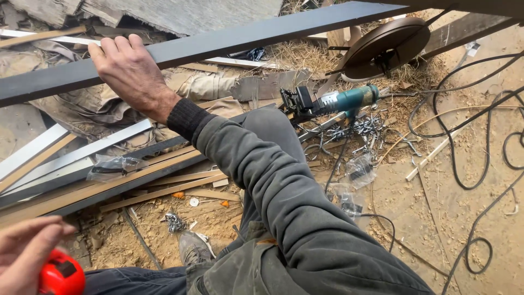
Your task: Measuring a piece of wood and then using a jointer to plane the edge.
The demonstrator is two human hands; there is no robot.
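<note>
A long dark metal bar (262, 30) runs across the top of the view, slanting up to the right. My right hand (131, 71) lies on it near its left end, fingers curled over the far edge; the grey-green sleeve (284, 186) reaches in from the bottom right. At the bottom left corner my left hand (24, 254) grips a red tape measure (61, 276), only partly in view.
A teal angle grinder (338, 101) lies on the ground beside a pile of metal hooks (365, 128). Black cables (464, 164) loop over the dirt at right. Wooden slats and metal strips (109, 180) lie at left. A round brown disc (385, 46) stands behind. My boot (194, 248) is below.
</note>
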